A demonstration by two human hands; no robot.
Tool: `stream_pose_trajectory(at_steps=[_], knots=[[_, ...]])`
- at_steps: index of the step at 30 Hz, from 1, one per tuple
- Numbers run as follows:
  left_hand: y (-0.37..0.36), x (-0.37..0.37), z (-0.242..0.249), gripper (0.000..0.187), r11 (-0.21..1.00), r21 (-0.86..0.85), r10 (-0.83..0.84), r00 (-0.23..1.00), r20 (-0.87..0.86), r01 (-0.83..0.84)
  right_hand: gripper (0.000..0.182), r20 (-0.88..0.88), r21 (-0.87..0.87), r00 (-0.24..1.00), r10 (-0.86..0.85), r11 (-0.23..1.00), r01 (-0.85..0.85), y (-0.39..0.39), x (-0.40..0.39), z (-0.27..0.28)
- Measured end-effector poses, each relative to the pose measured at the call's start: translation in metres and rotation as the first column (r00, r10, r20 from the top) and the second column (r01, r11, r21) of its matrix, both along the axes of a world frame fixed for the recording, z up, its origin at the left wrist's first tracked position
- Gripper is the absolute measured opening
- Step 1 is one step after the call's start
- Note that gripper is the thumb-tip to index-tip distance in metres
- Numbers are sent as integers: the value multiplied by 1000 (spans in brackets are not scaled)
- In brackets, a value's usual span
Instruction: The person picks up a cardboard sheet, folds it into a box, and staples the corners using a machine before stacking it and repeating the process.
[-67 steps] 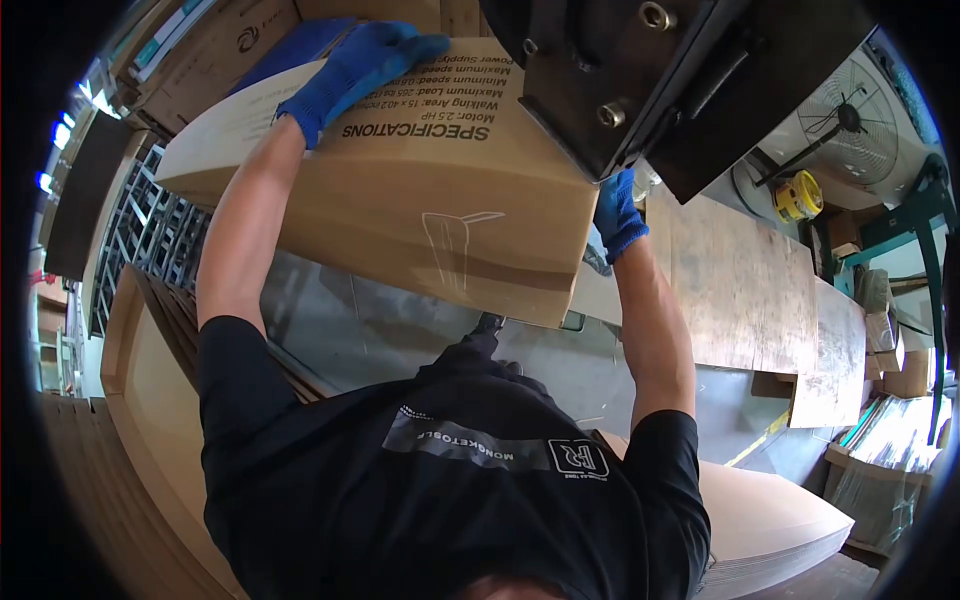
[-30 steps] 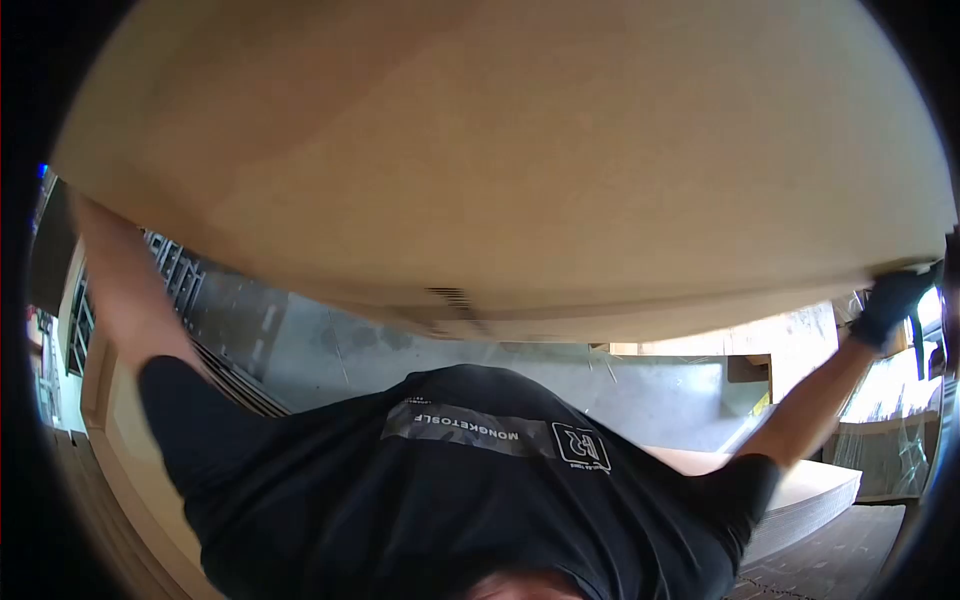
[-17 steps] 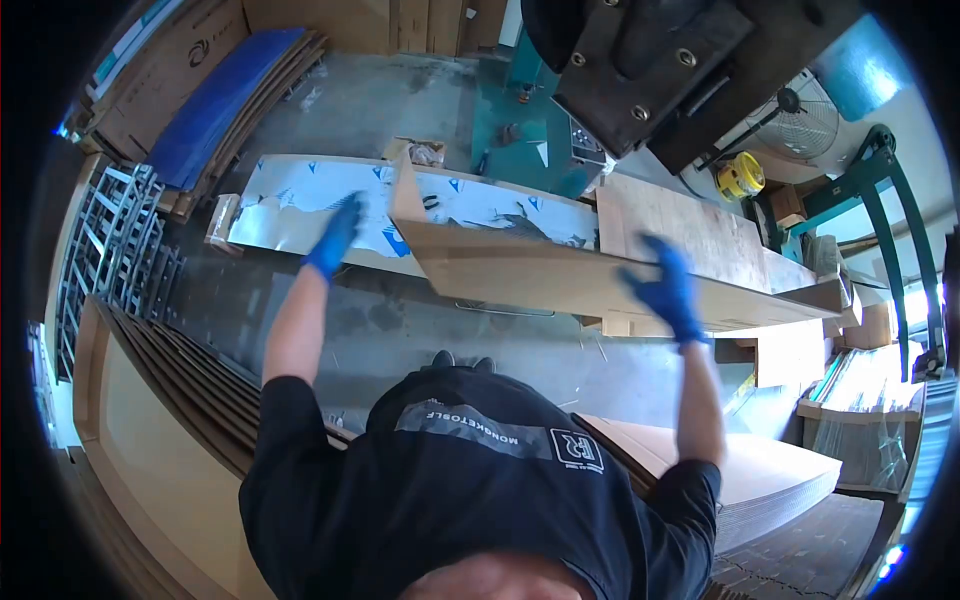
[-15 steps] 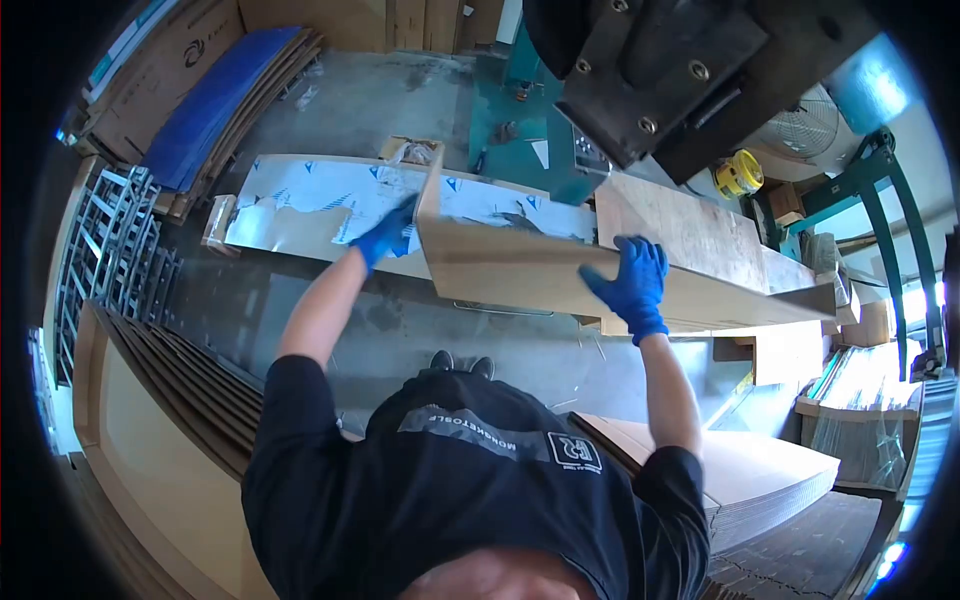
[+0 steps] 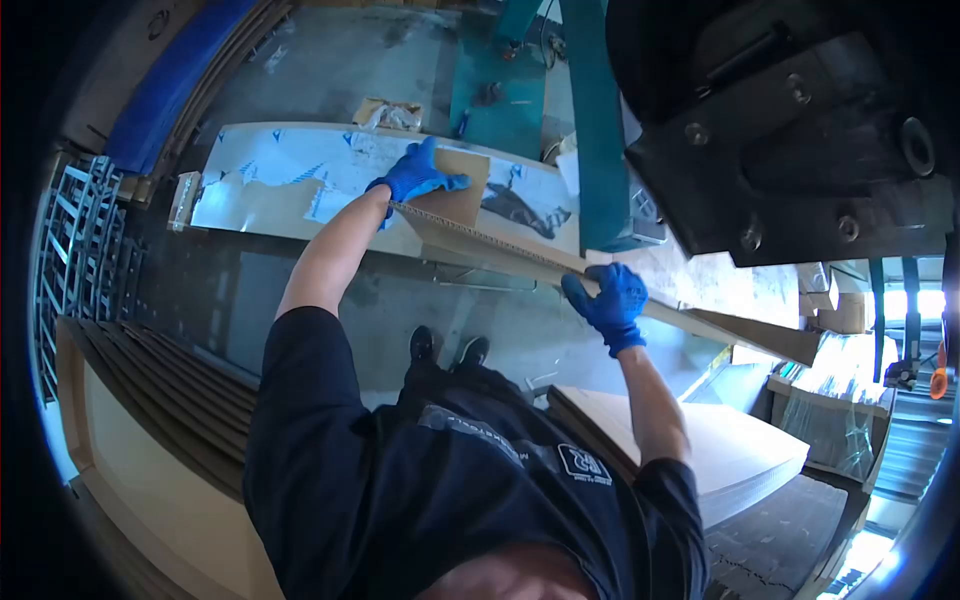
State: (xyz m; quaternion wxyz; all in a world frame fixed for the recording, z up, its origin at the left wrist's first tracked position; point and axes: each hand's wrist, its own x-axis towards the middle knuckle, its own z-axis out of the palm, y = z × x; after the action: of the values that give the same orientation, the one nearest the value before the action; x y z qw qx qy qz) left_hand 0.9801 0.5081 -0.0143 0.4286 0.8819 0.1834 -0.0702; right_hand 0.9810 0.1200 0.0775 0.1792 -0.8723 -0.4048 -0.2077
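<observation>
A long folded piece of corrugated cardboard (image 5: 500, 250) slants across the work surface, its cut edge facing up. My left hand (image 5: 415, 178), in a blue glove, lies with fingers spread against the end flap (image 5: 465, 180), which is folded over. Farther right along the same edge, my right hand (image 5: 612, 300), also gloved in blue, grips the cardboard between thumb and fingers. The far end (image 5: 770, 338) of the piece tapers off at the right, with another flap turned up. Under it is a bench (image 5: 260, 190) covered with torn, printed white film.
A dark metal machine head (image 5: 790, 150) hangs at the upper right beside a green post (image 5: 598, 120). Flat cardboard stacks stand at the right (image 5: 690, 440) and left (image 5: 170, 400). Metal racks (image 5: 85, 270) and a blue sheet (image 5: 180, 85) are on the far left.
My left hand has moved onto the end flap, which has swung from upright to folded over to the right. The cardboard has tilted, and my view has shifted.
</observation>
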Motion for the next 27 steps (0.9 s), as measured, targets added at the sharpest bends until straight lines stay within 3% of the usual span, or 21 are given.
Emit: stream_pose_trajectory(at_steps=[3,4,7,8,10,13,14,15,18,20,22,24,25,26,27], knots=[[16,3,-30,109,925,-381,82,968,238,15,33,-60,-54,994,-96,994,93,-2,11,-4],[14,1,-46,92,930,-366,123,919,375,25,33,-172,-165,966,-192,973,164,3,14,3],[14,-16,-52,69,859,-507,237,934,269,-72,38,-228,-432,933,-278,888,159,7,42,15],[22,-24,-75,55,779,-626,270,915,301,-24,40,-239,-482,926,-293,864,148,8,56,18],[14,-43,-69,51,558,-827,364,916,172,-67,42,-324,-573,885,-334,814,97,2,83,15],[-1,-87,-90,43,545,-835,322,939,123,-78,48,-534,-621,753,-384,783,-42,-3,124,-32],[-11,-103,-106,38,811,-584,195,949,248,-14,50,-588,-607,710,-386,791,-72,-5,127,-61],[-14,-108,-113,32,968,-247,41,944,327,44,52,-623,-580,688,-372,810,-87,-5,124,-85],[-41,-135,-108,15,789,-596,292,945,149,-150,58,-677,-507,665,-316,855,-109,0,88,-74],[-59,-140,-49,11,791,-598,277,947,162,-129,59,-569,-537,760,-314,842,-54,-9,68,-26],[-78,-132,-19,10,775,-631,221,915,338,46,57,-487,-519,829,-274,855,-22,-45,68,12],[-110,-127,80,8,848,-525,160,978,135,-66,49,-448,-397,869,-210,918,17,-81,73,66],[-122,-128,107,8,814,-576,117,949,293,77,45,-541,-210,832,-123,978,7,-101,77,88],[-131,-127,128,9,772,-594,86,890,449,226,43,-376,-221,925,-47,975,-40,-118,87,111],[-140,-124,144,9,673,-687,168,848,503,274,42,-340,-170,940,30,981,-93,-123,85,143]])
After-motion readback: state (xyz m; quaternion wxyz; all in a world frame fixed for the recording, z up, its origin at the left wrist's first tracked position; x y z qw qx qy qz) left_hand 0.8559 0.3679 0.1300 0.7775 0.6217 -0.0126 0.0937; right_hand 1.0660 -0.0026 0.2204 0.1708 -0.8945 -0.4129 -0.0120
